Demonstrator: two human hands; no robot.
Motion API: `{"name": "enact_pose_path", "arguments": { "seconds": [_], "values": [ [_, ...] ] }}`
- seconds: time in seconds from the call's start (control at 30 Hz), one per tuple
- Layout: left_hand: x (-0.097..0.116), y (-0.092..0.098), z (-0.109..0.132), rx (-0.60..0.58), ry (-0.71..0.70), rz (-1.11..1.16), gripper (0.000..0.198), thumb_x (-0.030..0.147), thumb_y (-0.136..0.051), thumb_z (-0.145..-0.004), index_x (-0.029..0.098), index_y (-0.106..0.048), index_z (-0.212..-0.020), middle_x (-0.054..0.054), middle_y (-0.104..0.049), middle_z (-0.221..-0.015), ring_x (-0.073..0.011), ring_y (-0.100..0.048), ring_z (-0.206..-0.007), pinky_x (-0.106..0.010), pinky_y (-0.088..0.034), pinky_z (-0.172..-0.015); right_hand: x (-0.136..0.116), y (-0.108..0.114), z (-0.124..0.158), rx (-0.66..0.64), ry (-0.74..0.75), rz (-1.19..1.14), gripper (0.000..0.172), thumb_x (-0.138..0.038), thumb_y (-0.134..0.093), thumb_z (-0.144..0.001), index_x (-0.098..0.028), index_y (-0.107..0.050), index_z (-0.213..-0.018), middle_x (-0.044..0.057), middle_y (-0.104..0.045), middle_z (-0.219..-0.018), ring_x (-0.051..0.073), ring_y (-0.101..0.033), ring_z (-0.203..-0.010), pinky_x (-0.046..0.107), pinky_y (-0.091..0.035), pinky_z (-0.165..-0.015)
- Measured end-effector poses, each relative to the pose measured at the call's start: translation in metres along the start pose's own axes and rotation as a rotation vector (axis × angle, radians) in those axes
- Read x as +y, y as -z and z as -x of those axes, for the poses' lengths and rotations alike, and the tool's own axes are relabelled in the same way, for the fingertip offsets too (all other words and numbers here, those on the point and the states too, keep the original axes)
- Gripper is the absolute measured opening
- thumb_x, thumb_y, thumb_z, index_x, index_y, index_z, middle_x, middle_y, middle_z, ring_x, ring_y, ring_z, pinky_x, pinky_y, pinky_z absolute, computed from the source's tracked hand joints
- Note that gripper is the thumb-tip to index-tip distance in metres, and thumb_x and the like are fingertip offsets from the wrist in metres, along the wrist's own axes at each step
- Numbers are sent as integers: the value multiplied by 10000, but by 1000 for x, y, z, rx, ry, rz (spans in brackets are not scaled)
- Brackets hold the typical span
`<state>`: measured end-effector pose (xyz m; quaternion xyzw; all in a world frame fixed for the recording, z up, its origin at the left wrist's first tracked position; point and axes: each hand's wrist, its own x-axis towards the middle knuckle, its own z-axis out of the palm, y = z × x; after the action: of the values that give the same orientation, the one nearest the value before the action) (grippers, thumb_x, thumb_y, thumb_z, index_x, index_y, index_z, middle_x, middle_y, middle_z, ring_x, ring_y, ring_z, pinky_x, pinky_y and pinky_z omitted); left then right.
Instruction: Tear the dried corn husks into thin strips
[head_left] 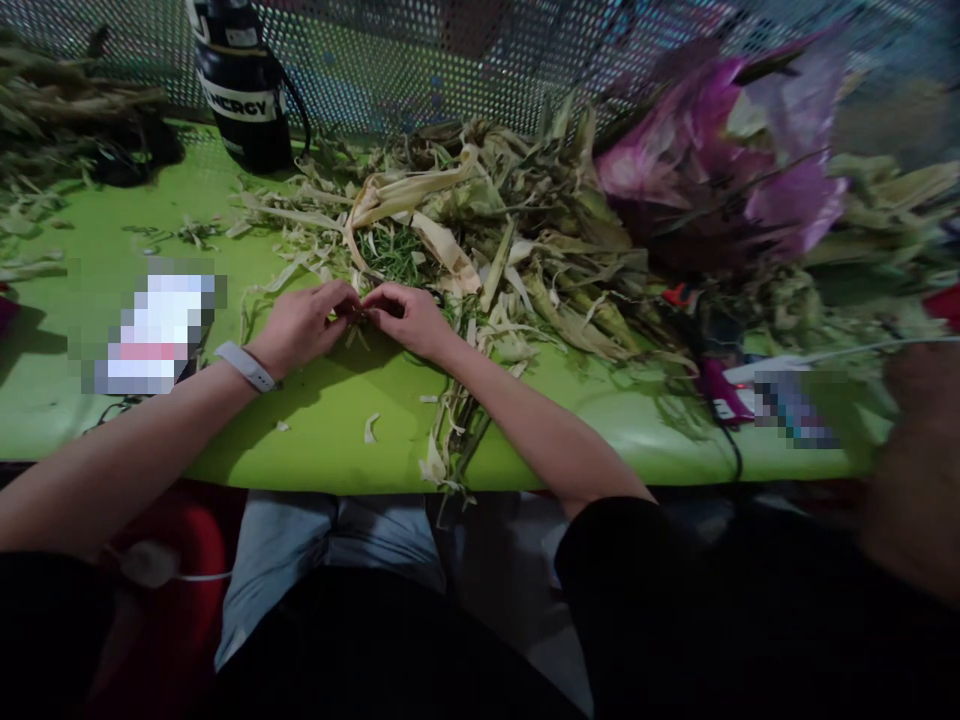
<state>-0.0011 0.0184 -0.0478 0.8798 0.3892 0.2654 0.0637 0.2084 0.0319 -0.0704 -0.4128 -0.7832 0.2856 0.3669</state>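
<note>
My left hand [309,318], with a white band at the wrist, and my right hand [411,318] meet fingertip to fingertip just above the green table [322,430]. Both are closed in a pinch. Between the fingers is a small bit, perhaps plant matter, too small to make out. Right behind them spreads a heap of dry, pale husk-like leaves [517,220]. A tuft of thin green sprigs [394,250] lies in a hollow of that heap, close to my right hand. Some thin strips [370,428] are scattered on the table in front of my hands.
A lit phone [154,335] lies at left, with a black bottle [251,105] behind it. Pink plastic wrapping [795,200] stands back right, near another phone [799,408] and a white cable [847,352]. A perforated panel [360,70] closes the back. Another person's arm [919,450] is at right.
</note>
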Motion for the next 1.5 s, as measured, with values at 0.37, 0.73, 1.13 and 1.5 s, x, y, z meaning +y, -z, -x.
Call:
{"name": "enact_pose_path", "arguments": {
  "seconds": [0.37,0.73,1.13,1.5],
  "values": [
    [-5,-3,0,-7,46,-2,215,224,-555,-869,184,-651,-1057,-65,-746,-952,-189,-686,-793,-292,-496,-706,10,1,-2,-100,78,-53,231,-266,-618,-865,-186,-753,-1034,50,-754,-1013,181,-669,-910,342,-514,-862],
    [-1,0,0,-5,59,84,202,241,-567,-850,174,-655,-1020,-69,-752,-938,-185,-693,-779,-285,-520,-700,-1,4,-1,-37,109,61,161,-269,-610,-846,-160,-712,-910,53,-712,-886,166,-608,-794,313,-477,-775],
    [1,1,1,-39,34,-35,175,235,-546,-881,166,-636,-1014,-72,-749,-954,-188,-677,-755,-298,-494,-673,5,3,0,-83,189,155,245,-207,-586,-837,-168,-734,-1028,65,-706,-922,179,-621,-832,318,-485,-799],
    [3,1,0,-47,39,-13,119,209,-557,-870,184,-618,-969,-50,-736,-928,-173,-664,-755,-290,-493,-677,2,5,0,-59,204,172,161,-229,-595,-856,-173,-732,-918,59,-691,-886,177,-616,-818,323,-484,-790]
  ]
}}
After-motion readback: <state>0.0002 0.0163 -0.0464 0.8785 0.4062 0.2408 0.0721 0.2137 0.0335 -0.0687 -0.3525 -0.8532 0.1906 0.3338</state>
